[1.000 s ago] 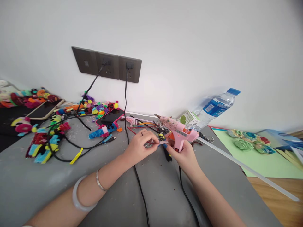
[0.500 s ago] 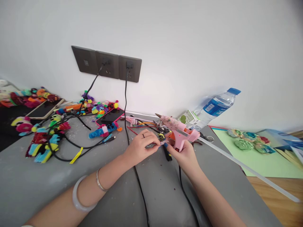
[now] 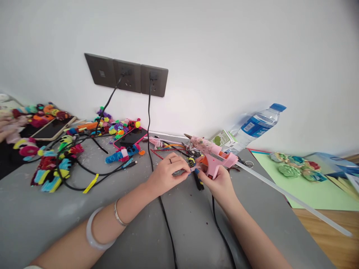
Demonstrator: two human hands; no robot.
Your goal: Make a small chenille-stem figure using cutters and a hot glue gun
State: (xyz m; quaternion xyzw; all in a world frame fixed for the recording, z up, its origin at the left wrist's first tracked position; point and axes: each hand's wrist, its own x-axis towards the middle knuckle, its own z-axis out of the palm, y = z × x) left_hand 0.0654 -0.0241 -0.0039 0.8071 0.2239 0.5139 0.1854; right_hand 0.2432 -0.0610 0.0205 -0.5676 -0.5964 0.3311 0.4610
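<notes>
A pink glue gun (image 3: 214,155) rests in my right hand (image 3: 221,186), its nozzle pointing up and to the left. From its back a long translucent glue stick (image 3: 291,198) slopes down to the right. My left hand (image 3: 168,172), with a dark ring, is pinched closed close to my right thumb. A small pale piece (image 3: 193,169) shows between the fingertips of both hands; its kind is too small to make out. Behind the hands lie pliers (image 3: 198,183) with yellow and black handles, partly covered by the gun and fingers.
Pipe-cleaner figures (image 3: 52,172) and black cables (image 3: 84,186) lie on the left of the grey table (image 3: 134,235). A water bottle (image 3: 258,125) and a small carton (image 3: 224,139) stand by the wall. Fabric rosettes (image 3: 290,171) lie on green paper (image 3: 280,190). Another person's hand (image 3: 8,129) is at far left.
Another person's hand has come in at the far left, over the pile of figures. My two hands and the glue gun stay almost still.
</notes>
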